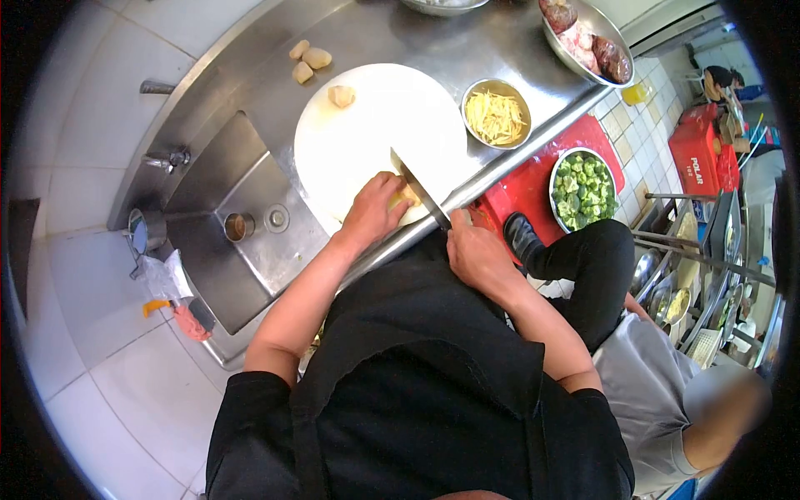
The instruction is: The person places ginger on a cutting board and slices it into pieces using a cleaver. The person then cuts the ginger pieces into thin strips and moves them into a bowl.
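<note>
On the round white cutting board (350, 137), my left hand (367, 212) presses down a pale yellow piece of ginger (406, 197), fingers curled over it. My right hand (479, 254) is wrapped round the handle of a kitchen knife (425, 194). Its blade stands right beside the ginger and my left fingertips, the tip pointing away from me. Another peeled lump of ginger (341, 96) lies near the board's far left edge. Beyond the board on the steel counter rest several more lumps (317, 57). A metal bowl of thin yellow strips (495, 117) stands right of the board.
To my left is a steel sink (242, 158) with a small metal cup (238, 226). A bowl of dark and pink meat (587, 42) stands at the counter's far right. Below, a bowl of broccoli (582, 188) sits on a red surface. Another person (650, 375) is close on my right.
</note>
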Available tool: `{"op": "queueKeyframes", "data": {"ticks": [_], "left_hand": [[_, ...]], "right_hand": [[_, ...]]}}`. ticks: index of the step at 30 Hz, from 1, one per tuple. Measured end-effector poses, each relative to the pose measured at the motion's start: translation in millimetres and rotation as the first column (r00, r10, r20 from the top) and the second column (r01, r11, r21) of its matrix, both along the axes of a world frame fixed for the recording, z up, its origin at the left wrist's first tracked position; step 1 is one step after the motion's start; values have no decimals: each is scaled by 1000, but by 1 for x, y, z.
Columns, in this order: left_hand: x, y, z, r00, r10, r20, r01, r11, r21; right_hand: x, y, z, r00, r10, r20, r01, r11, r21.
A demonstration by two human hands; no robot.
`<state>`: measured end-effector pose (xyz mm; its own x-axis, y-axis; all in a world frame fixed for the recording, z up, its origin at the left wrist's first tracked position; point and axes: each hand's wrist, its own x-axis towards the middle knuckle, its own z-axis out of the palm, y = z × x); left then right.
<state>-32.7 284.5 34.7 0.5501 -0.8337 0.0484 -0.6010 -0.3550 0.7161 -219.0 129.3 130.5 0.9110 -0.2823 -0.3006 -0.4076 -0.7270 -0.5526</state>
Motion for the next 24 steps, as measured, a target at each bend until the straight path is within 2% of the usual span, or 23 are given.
{"op": "queueKeyframes", "data": {"ticks": [7,15,20,24], "left_hand": [[-1,0,-2,1000,20,-19,-20,999,-31],[-1,-1,-2,999,23,-42,-26,998,-56],[-1,-1,-5,1000,23,-17,-24,998,-51],[0,-1,5,998,16,-54,-17,1000,-21]], "right_hand": [[2,1,5,998,8,-66,-11,999,-38],[15,-2,-17,997,40,73,-40,999,7],[34,1,-48,999,48,11,-48,999,-14],[42,-3,-42,1000,17,-22,-18,1000,-11]]}}
